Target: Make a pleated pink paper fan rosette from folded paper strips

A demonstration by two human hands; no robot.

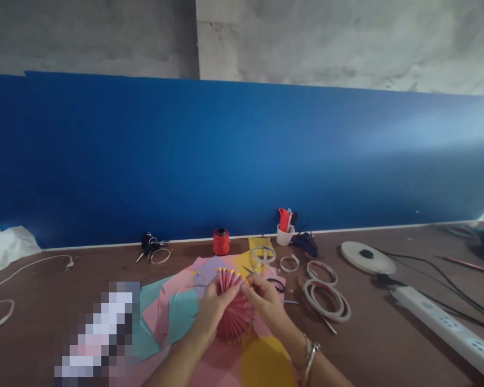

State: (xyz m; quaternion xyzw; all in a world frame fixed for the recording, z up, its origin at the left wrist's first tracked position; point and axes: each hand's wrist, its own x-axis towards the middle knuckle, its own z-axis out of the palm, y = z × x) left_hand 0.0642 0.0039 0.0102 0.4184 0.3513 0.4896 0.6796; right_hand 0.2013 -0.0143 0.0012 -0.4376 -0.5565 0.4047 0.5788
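Note:
A pink pleated paper fan, folded round into a rosette with yellowish edges, is held up over the table. My left hand grips its left side, thumb pressed on the pleats near the top. On the right, my right hand pinches the upper right edge between thumb and fingers. Under both hands lie overlapping sheets of pink, teal, purple and yellow paper. Scissors with dark handles rest on the sheets just beyond my right hand, partly hidden by it.
Behind the paper stand a red thread spool and a white cup of pens. Coiled strips, a round white disc and a power strip lie to the right. Keys lie at back left, before a blue partition.

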